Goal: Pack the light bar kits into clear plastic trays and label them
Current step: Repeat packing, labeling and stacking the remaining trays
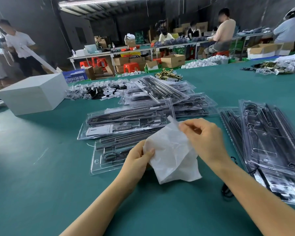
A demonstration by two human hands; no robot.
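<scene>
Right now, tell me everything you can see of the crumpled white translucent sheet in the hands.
The crumpled white translucent sheet looks like thin, creased plastic film or backing paper, roughly rectangular, held above the green table. The left hand pinches its lower left edge; the right hand pinches its upper corner. It hides part of the open clear plastic tray behind it. No print shows.

I count two hands, my left hand (138,161) and right hand (203,135), on one white sheet (170,154). There's one white box (32,94). I can't count the stacked clear trays (126,120) exactly; five other people (20,46) are in view.
</scene>
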